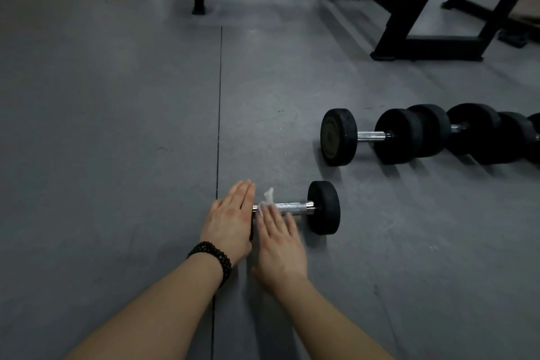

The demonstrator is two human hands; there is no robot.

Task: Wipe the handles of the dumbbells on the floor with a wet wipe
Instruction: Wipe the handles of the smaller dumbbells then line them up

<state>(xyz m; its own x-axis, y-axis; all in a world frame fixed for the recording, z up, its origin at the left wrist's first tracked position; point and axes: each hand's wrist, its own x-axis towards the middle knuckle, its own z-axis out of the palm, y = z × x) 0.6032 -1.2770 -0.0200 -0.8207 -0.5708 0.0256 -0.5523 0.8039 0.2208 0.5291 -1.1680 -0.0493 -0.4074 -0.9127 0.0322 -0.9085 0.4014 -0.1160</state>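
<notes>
Dumbbell [298, 209] lies on the floor [117, 126]; the flat left hand [230, 219] covers its near weight. The right hand [279, 245], fingers [273, 221] straight, presses the wet wipe [267, 199] against the handle [292, 207], well apart from the dumbbell row [423, 134].

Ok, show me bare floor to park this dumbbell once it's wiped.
Free: the grey floor left of the seam line, and the strip between the near dumbbell and the dumbbell row. Crowded: the row itself, and the black bench frames behind it.

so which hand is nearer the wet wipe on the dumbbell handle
Right. The right hand lies on the handle with fingertips touching the wet wipe; the left hand is just left of it, covering the dumbbell's end.
</notes>
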